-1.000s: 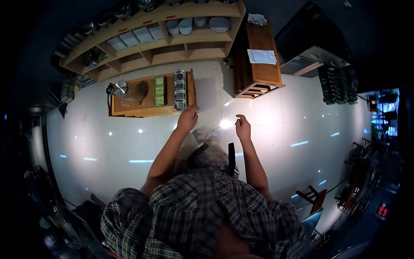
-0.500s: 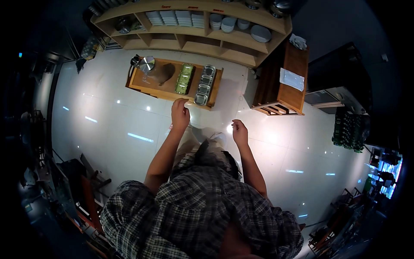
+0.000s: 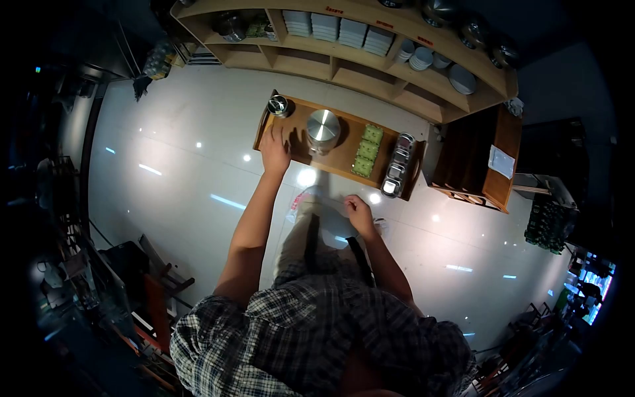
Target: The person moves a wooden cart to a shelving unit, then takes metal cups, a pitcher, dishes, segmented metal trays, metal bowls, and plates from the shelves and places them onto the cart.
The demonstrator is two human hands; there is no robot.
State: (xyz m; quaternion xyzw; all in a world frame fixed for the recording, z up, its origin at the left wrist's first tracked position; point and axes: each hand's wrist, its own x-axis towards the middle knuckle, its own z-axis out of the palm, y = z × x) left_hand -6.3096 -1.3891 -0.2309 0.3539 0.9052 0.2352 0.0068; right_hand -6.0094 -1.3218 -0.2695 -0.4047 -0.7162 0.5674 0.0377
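In front of me stands a low wooden trolley [image 3: 303, 156]. My left hand [image 3: 274, 151] reaches over its near left edge, fingers stretched out and holding nothing; whether the fingertips touch the wood, I cannot tell. Closest to that hand is a small metal pot [image 3: 278, 106] in the trolley's left corner. Right of it stands a container with a shiny round metal lid [image 3: 323, 124]. Farther right lie a green compartment tray [image 3: 367, 151] and a metal compartment tray [image 3: 399, 165]. My right hand [image 3: 359, 215] hangs before my legs, its fingers curled in with nothing visible in them.
Behind the trolley runs a wooden shelf unit [image 3: 317, 73] with stacks of white dishes [image 3: 352, 33] and bowls [image 3: 421, 58]. At the right stands a wooden cabinet [image 3: 506, 135] with a white tray [image 3: 501, 161] on top. Dark chairs [image 3: 165, 271] are at the lower left.
The trolley and shelves have shifted rightward in view. My left hand has gone from in front of the trolley to its left end. My right hand's fingers are more curled.
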